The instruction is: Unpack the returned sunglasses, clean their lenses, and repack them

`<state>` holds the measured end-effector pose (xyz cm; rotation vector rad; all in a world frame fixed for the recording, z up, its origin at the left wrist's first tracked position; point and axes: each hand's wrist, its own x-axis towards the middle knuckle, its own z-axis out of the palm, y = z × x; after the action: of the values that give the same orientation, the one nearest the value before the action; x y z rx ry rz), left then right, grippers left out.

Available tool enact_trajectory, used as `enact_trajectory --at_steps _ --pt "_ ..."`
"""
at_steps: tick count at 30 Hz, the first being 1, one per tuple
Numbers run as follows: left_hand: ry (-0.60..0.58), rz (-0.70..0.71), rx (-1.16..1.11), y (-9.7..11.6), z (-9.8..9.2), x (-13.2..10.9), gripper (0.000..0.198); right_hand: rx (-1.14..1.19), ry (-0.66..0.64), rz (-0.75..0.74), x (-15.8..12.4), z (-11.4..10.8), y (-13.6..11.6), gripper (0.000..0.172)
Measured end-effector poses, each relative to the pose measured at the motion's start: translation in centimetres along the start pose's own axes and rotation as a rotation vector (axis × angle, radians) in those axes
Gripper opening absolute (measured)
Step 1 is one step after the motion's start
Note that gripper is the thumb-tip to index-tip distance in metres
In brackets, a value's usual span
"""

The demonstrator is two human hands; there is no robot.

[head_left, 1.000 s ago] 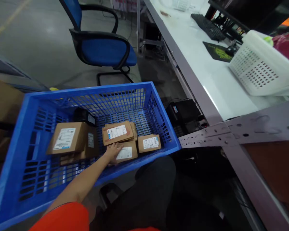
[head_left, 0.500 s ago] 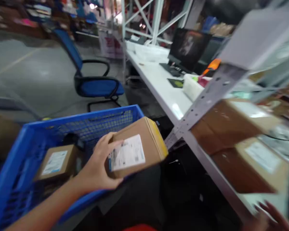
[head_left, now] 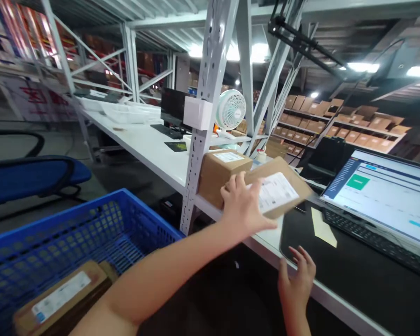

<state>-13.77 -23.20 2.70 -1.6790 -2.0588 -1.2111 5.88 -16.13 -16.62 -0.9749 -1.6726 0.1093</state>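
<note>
My left hand (head_left: 243, 205) grips a cardboard box (head_left: 289, 184) with a white printed label on its face. The box is tilted and held over the near edge of the white desk (head_left: 271, 238). Just left of it, a second cardboard box (head_left: 215, 179) with a label on top sits on the desk against the metal post. My right hand (head_left: 298, 275) is at the desk's front edge, fingers apart and holding nothing. Below on the left, another labelled cardboard box (head_left: 61, 298) lies in a blue plastic crate (head_left: 154, 221).
A perforated metal post (head_left: 203, 74) rises between two desk sections. On the right are a black desk mat (head_left: 353, 280), a yellow paper (head_left: 324, 227), a keyboard (head_left: 381, 240) and a lit monitor (head_left: 385, 196). A fan (head_left: 231, 109) stands behind the post. A blue chair (head_left: 31, 179) is at left.
The view has swung right toward the desk and monitor. My left hand has carried the box from over the crate to the desk. My right hand now shows plainly.
</note>
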Motion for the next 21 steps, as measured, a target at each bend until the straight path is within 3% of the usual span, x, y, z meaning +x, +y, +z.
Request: enact_trajectory --at_steps 3,4,6,8,11,14,18,21 --pt "0.059 -0.236 -0.016 0.8 2.7 3.8 0.098 -0.022 -0.049 -0.041 -2.0 -0.6 0.4 0.033" --pt "0.095 -0.246 -0.037 1.1 3.3 4.3 0.095 -0.024 -0.074 -0.055 -2.6 -0.6 0.5 0.032" --pt "0.188 -0.145 -0.066 1.6 3.9 4.0 0.090 -0.017 -0.118 -0.078 -3.2 -0.3 0.4 0.031" --pt "0.287 0.031 -0.065 1.1 4.0 2.2 0.086 -0.006 -0.141 -0.107 -3.2 0.1 0.3 0.031" --pt "0.334 0.237 -0.029 -2.3 4.2 -2.2 0.085 0.011 -0.166 -0.201 -2.5 0.9 -0.4 0.030" --pt "0.170 0.288 0.048 -7.5 5.2 -6.9 0.082 0.057 -0.144 -0.302 -0.9 2.3 -2.4 0.034" --pt "-0.109 0.122 0.028 -12.4 6.6 -11.5 0.074 0.268 -0.085 -0.205 3.5 5.5 -6.5 0.102" --pt "-0.172 -0.035 -0.011 -15.0 6.4 -14.0 0.075 0.216 -0.131 -0.105 7.6 7.9 -7.6 0.121"
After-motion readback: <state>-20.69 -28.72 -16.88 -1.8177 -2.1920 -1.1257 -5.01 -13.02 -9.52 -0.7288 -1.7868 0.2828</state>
